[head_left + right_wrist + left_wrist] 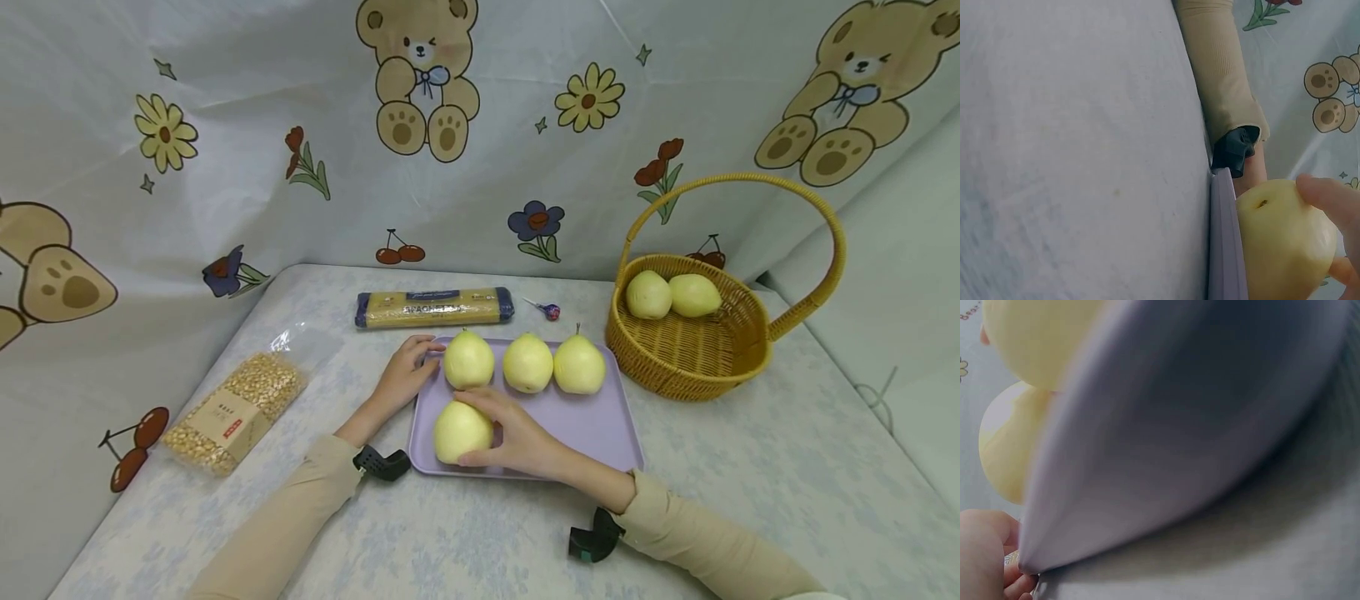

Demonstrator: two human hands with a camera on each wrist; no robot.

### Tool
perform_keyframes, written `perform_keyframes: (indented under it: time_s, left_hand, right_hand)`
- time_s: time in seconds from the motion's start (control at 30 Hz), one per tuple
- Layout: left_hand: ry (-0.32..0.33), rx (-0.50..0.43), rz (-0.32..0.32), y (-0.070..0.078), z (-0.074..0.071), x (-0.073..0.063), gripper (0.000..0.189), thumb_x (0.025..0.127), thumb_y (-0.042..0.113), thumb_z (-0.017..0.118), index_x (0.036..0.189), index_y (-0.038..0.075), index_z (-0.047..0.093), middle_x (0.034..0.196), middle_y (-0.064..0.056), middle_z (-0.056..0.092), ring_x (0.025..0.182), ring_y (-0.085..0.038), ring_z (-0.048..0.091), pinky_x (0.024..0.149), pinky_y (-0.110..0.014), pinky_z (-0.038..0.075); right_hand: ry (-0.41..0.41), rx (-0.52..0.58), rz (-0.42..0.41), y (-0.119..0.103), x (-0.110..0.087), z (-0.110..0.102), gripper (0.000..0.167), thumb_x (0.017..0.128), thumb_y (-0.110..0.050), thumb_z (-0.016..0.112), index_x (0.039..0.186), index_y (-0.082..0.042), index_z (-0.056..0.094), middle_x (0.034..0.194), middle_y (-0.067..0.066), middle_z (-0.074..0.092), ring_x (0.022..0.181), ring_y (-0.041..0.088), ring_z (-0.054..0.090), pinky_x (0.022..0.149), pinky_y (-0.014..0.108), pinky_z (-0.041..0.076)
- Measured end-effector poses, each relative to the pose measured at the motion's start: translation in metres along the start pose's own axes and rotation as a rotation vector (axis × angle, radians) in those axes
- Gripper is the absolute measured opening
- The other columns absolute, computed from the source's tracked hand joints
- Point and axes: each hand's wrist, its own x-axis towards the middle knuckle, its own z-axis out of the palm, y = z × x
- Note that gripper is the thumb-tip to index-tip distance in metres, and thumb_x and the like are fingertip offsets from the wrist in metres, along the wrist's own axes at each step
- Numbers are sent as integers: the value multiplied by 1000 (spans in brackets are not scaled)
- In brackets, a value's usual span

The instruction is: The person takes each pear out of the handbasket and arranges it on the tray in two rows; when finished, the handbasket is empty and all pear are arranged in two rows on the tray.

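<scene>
Round, pale-yellow pear [459, 435] is being clasped by the right hand [521, 437] at the near-left corner of a rectangular lilac tray [592, 429], its edge being gripped by the left hand [405, 373]. Rolling is being risked, should smooth skin slip.

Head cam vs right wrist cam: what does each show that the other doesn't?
Only head: the basket, spaghetti pack, lollipop and bag of kernels.
Only right wrist: the dark dimple on the gripped pear.
Both: that pear, the right hand holding it, the purple tray and the left sleeve.
</scene>
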Motion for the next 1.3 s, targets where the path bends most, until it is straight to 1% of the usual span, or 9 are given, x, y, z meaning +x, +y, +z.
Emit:
perform_keyframes:
  time_s: [0.2,0.4,0.53,0.63,0.73,0.8,0.97,1.17,1.3]
  left_hand:
    - [2,2,-1,1,0,0,28,94,17,56,118,5,64,137,-15,50,131,-35,46,107,-52,39]
    - [2,6,-6,0,0,-1,29,94,17,56,119,5,64,138,-15,49,131,-35,45,108,-52,38]
    - [0,2,-10,1,0,-1,29,94,17,56,119,5,64,138,-15,49,131,-35,45,108,-51,39]
    - [-1,0,-15,2,0,-1,29,94,17,56,119,5,64,138,-15,49,131,-35,46,108,-51,38]
    - [-1,7,-11,3,-1,-2,30,94,17,56,120,4,63,138,-16,49,131,-35,45,107,-52,39]
    - [-2,8,-12,3,0,-2,30,94,17,56,120,4,63,139,-16,49,131,-35,45,107,-52,39]
    - [-4,-1,-14,3,0,-1,29,95,17,56,119,5,64,138,-14,49,131,-34,45,107,-51,39]
    - [-7,3,-3,4,-1,-2,28,95,17,55,119,4,64,138,-14,50,131,-33,46,107,-51,39]
    - [-2,3,0,4,-1,-3,28,95,16,56,119,4,64,138,-15,49,130,-34,46,107,-51,39]
  right_hand:
    - [-18,9,-1,1,0,2,77,75,-22,81,141,-5,44,142,13,43,130,27,44,104,44,42]
    - [-19,22,9,-1,0,2,77,76,-22,80,142,-6,43,144,14,41,131,28,43,105,45,42]
    - [-16,32,11,-2,0,2,75,78,-21,79,142,-6,43,144,15,41,130,30,44,104,42,43]
    - [-19,55,18,-2,1,2,74,79,-19,78,142,-5,43,144,16,40,128,30,46,99,37,46]
    - [-36,95,35,-3,1,1,74,81,-19,76,144,-5,40,145,16,38,126,31,47,92,32,51]
    - [-41,111,45,-3,1,-1,73,82,-19,75,144,-5,40,146,16,38,124,30,48,89,31,52]
    - [-25,113,47,-2,2,-7,69,82,-18,75,141,-4,42,145,12,43,119,26,50,93,35,48]
    - [-36,99,29,-2,2,-10,65,83,-20,74,138,-3,45,142,10,48,116,25,51,92,36,48]
    - [-23,92,5,-5,2,-15,60,84,-17,73,136,-2,48,137,13,52,115,28,53,92,43,50]
